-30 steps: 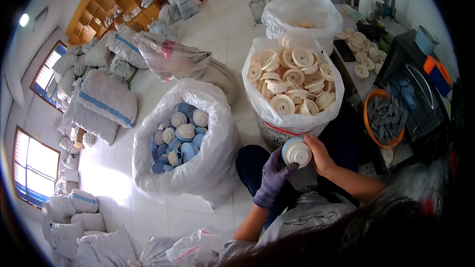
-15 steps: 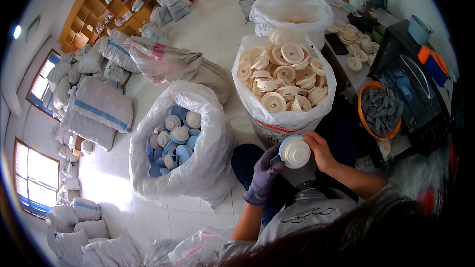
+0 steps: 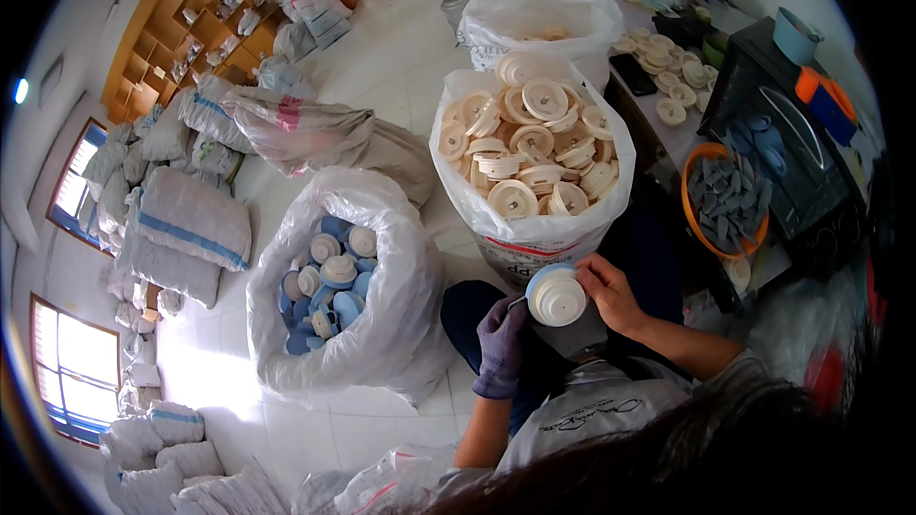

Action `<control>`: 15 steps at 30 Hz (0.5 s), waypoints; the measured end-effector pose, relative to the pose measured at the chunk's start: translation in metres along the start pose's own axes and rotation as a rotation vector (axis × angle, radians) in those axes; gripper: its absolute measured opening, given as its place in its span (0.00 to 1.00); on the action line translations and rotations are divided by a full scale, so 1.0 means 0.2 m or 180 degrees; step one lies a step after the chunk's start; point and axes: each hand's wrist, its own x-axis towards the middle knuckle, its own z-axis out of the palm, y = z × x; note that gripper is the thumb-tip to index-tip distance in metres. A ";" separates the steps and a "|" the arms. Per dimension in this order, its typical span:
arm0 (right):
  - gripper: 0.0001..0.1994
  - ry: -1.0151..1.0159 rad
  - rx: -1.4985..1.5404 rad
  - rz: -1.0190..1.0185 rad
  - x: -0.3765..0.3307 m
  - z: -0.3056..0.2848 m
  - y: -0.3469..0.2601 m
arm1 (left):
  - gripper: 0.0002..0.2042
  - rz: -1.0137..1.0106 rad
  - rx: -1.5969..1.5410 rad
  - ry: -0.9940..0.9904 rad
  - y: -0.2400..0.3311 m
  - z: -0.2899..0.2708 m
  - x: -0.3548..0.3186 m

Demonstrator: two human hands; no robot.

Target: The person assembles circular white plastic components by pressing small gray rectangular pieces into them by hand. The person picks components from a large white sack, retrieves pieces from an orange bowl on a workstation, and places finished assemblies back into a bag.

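Note:
A round cream lid with a pale blue rim (image 3: 556, 298) is held in front of my lap, its stepped cream top facing up. My bare right hand (image 3: 614, 298) grips its right edge, thumb and fingers closed on it. On the lid's left side, my left hand (image 3: 498, 343), in a purple-grey glove, has its fingers curled at a small tab by the blue rim; the glove partly hides the tab. Beyond the lid stands a white sack (image 3: 534, 234) heaped with round cream lid parts (image 3: 539, 148). To the left, another white sack (image 3: 382, 343) holds blue-and-cream lids (image 3: 336, 272).
On the right, an orange basket (image 3: 689, 193) of grey pieces stands beside a black box-shaped appliance (image 3: 782, 124). Cream parts (image 3: 658, 55) and a phone (image 3: 634, 74) lie on the table. A third open sack (image 3: 544, 5) stands behind. Full sacks (image 3: 196, 215) line the left.
My left hand has drawn slightly left and down from the lid's body to its edge. The lid has shifted a little left, still in my right hand. The whole view has shifted slightly.

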 end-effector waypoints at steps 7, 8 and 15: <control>0.13 -0.0462 0.0851 0.0841 0.01 -0.07 -0.05 | 0.13 0.1854 0.1577 0.0095 0.07 0.07 -0.05; 0.14 -0.0501 0.0978 0.0867 0.00 -0.07 -0.04 | 0.12 0.2269 0.2016 0.0055 0.08 0.08 -0.05; 0.27 -0.0761 0.0505 0.0160 -0.02 -0.05 0.02 | 0.14 0.2869 0.2393 -0.0066 0.08 0.10 -0.06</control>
